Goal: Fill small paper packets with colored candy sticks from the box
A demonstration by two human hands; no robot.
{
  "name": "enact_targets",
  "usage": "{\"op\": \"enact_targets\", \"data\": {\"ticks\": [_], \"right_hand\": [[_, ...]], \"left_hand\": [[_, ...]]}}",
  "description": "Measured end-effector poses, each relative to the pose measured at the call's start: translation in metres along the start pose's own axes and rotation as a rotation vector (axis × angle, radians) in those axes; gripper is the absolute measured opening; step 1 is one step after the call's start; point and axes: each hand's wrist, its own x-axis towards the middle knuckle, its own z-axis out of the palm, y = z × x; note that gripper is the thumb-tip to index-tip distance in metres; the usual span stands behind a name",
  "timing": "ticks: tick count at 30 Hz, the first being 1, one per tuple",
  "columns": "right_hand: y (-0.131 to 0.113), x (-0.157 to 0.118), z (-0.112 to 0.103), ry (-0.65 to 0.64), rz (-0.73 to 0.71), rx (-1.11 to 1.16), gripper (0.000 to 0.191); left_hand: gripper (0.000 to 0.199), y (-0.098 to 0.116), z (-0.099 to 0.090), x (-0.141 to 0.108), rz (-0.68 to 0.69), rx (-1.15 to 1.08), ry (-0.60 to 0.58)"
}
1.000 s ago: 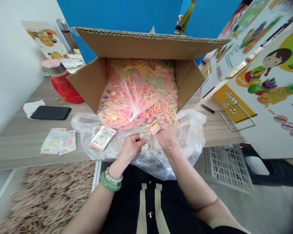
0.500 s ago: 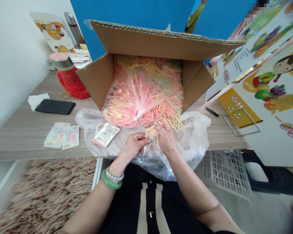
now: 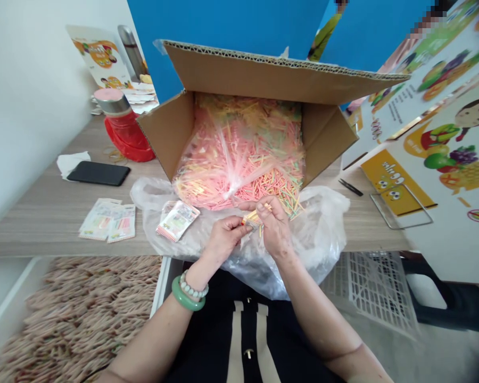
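Note:
My left hand (image 3: 225, 238) pinches a small printed packet (image 3: 252, 219) by its edge. Close beside it, my right hand (image 3: 274, 223) grips a little bundle of thin yellow sticks (image 3: 259, 214), their ends at the packet's mouth; how far in they reach I cannot tell. Just beyond, a clear plastic bag (image 3: 231, 183) full of pink, yellow and green sticks lies in an open cardboard box (image 3: 263, 80) tipped towards me. A small stack of printed packets (image 3: 178, 220) rests left of my left hand on a crumpled plastic sheet (image 3: 315, 229).
More packets (image 3: 107, 221) lie on the table's left, with a black phone (image 3: 99, 173) and a red-wrapped flask (image 3: 123, 127) behind. Tweezers (image 3: 350, 186) and a wire stand (image 3: 401, 207) are at right. Below left is a bin (image 3: 91, 314) of many packets. Printed cartons (image 3: 443, 159) stand far right.
My right hand has brought the yellow sticks closer to the packet, and the bundle looks tighter. The whole view has shifted slightly, so everything sits a little further right.

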Motion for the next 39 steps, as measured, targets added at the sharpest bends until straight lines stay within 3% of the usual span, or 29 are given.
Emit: {"op": "enact_targets", "data": {"ticks": [3,7,12,15,21,24,28,34,39], "right_hand": [[0.003,0.000,0.002,0.023,0.013,-0.018,0.016],[0.010,0.005,0.002,0.151,-0.037,-0.042,0.018],[0.021,0.013,-0.010,0.301,-0.036,-0.004,0.016],[0.022,0.018,-0.019,0.309,-0.008,0.077,0.015],[0.017,0.024,-0.035,0.418,-0.018,0.176,0.016],[0.017,0.025,-0.041,0.479,-0.032,0.199,0.017],[0.019,0.024,-0.048,0.457,-0.010,0.224,0.014],[0.019,0.022,-0.054,0.384,0.011,0.199,0.013],[0.018,0.021,-0.049,0.486,-0.018,0.138,0.018]], "left_hand": [[0.034,-0.001,0.005,0.003,-0.008,-0.037,0.012],[0.031,-0.006,0.017,0.013,0.010,-0.073,0.111],[0.026,-0.009,0.035,0.024,0.267,0.300,0.224],[0.023,-0.012,0.044,0.031,0.341,0.326,0.157],[0.022,-0.016,0.061,0.044,0.233,0.103,0.070],[0.020,-0.018,0.071,0.048,0.072,-0.117,0.044],[0.035,-0.019,0.078,0.050,-0.130,-0.395,0.044],[0.040,-0.014,0.078,0.047,-0.223,-0.459,-0.048],[0.038,-0.016,0.082,0.047,-0.275,-0.515,-0.044]]}}
